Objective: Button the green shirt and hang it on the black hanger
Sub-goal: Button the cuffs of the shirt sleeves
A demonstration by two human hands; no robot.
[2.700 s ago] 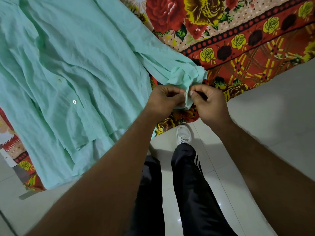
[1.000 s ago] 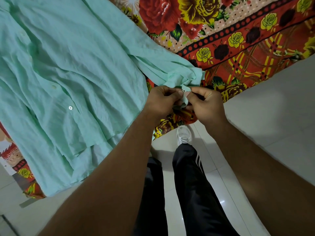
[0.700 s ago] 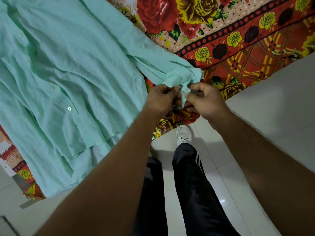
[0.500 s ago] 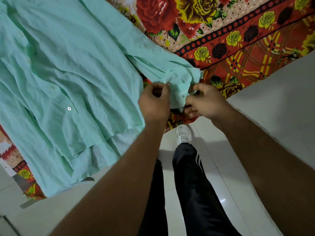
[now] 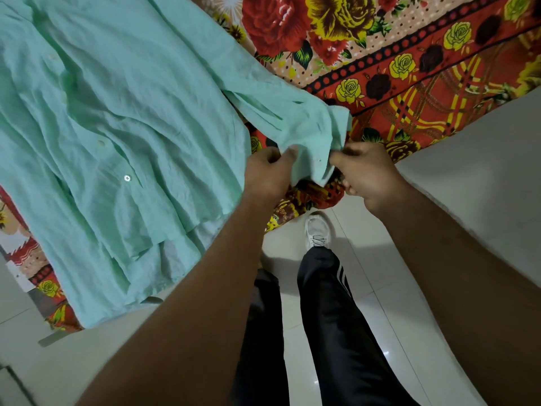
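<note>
The green shirt [image 5: 117, 127] lies spread on a floral bed sheet, front up, with a white button [image 5: 126, 178] showing on its placket. One sleeve runs right to its cuff [image 5: 313, 142] at the bed's edge. My left hand [image 5: 268, 174] pinches the cuff's left side. My right hand [image 5: 366, 174] pinches the cuff's right side. A small button [image 5: 319, 160] shows on the cuff between my hands. No black hanger is in view.
The red floral bed sheet [image 5: 409, 68] covers the bed and hangs over its edge. Below is a white tiled floor [image 5: 468, 171]. My legs in black track trousers [image 5: 330, 332] and a white shoe [image 5: 317, 230] stand beside the bed.
My hands have drawn slightly apart on the cuff. The cuff has spread flatter between them, and its small button now shows. The shirt body has not moved.
</note>
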